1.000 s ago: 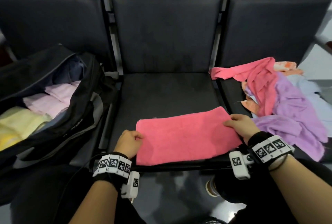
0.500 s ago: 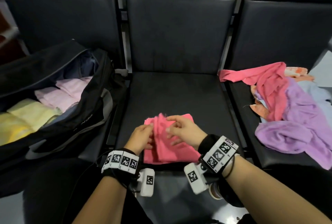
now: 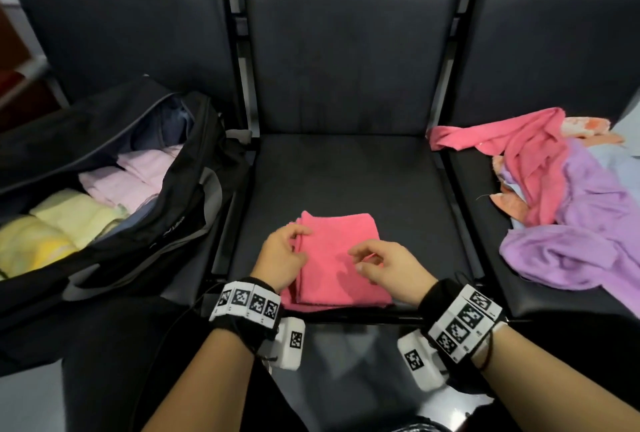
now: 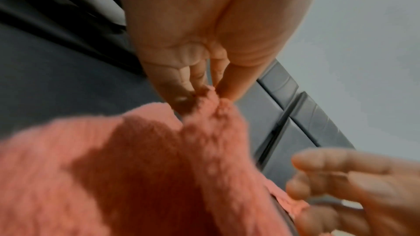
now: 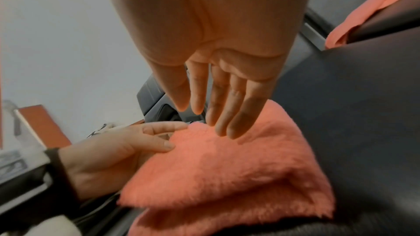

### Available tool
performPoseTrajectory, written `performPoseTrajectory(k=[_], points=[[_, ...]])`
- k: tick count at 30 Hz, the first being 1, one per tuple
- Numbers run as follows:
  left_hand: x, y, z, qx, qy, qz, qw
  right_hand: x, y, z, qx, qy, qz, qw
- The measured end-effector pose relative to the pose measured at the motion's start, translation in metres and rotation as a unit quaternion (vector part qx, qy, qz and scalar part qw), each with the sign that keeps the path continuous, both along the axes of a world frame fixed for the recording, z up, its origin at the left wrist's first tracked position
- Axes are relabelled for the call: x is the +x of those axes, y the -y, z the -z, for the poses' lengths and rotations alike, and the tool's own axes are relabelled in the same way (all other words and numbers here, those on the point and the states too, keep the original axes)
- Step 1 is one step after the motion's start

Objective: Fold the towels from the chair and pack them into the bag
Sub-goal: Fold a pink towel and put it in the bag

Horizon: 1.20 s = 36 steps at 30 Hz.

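Note:
A pink towel (image 3: 346, 234) lies folded into a small rectangle at the front of the middle seat (image 3: 346, 172). My left hand (image 3: 301, 234) pinches its far left corner between thumb and fingers; the left wrist view shows the fingertips (image 4: 188, 96) closed on the towel (image 4: 136, 168). Over the towel's right half hovers my right hand (image 3: 360, 258), fingers straight and relaxed, holding nothing. In the right wrist view those fingers (image 5: 227, 114) hang just above the towel (image 5: 227, 177). The black bag (image 3: 187, 189) stands open on the left seat.
Inside the bag lie folded yellow towels (image 3: 69, 220) and pale pink towels (image 3: 138, 172). On the right seat sits a loose heap: a purple towel (image 3: 588, 241), another pink towel (image 3: 536, 161) and an orange-patterned one (image 3: 585, 127). Dark seat backs rise behind.
The pink towel was spread wide with one hand at each end. My right hand carried its end over to the left, halving the towel, then let go and drew back right.

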<state>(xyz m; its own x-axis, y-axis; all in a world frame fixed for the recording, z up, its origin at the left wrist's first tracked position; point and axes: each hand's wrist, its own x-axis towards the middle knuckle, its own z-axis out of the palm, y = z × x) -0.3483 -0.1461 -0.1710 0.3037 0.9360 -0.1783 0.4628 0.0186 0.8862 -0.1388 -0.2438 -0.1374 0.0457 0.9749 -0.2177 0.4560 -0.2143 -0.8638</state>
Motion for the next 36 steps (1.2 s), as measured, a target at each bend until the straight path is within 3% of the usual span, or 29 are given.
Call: performPoseTrajectory(k=[8, 13, 17, 20, 23, 27, 30, 32, 36], points=[[-0.017, -0.001, 0.014, -0.007, -0.091, 0.003, 0.996, -0.009, 0.012, 0.012, 0.001, 0.170, -0.187, 0.968], [-0.020, -0.001, 0.010, 0.008, -0.153, 0.009, 0.988, -0.006, 0.015, 0.017, 0.038, 0.222, -0.202, 0.953], [-0.016, 0.006, 0.000, 0.089, -0.238, -0.004, 0.967, -0.007, 0.020, 0.028, 0.023, 0.337, -0.236, 0.911], [-0.002, 0.018, -0.013, 0.119, -0.260, 0.093, 0.954, -0.013, 0.023, 0.034, 0.045, 0.382, -0.227, 0.895], [0.014, 0.034, -0.015, 0.076, -0.335, 0.213, 0.915, -0.016, 0.020, 0.038, 0.066, 0.377, -0.202, 0.902], [0.022, 0.044, -0.008, 0.096, -0.395, 0.226, 0.885, -0.007, 0.008, 0.029, 0.029, 0.313, -0.165, 0.935], [0.022, 0.043, -0.007, 0.136, -0.403, 0.207, 0.881, 0.000, 0.003, 0.017, 0.053, 0.214, -0.086, 0.972], [0.022, 0.042, -0.008, 0.156, -0.388, 0.187, 0.889, 0.003, 0.003, 0.013, 0.066, 0.189, -0.064, 0.978], [0.020, 0.037, -0.009, 0.147, -0.345, 0.183, 0.909, -0.005, 0.014, 0.020, 0.066, 0.306, -0.142, 0.939]])
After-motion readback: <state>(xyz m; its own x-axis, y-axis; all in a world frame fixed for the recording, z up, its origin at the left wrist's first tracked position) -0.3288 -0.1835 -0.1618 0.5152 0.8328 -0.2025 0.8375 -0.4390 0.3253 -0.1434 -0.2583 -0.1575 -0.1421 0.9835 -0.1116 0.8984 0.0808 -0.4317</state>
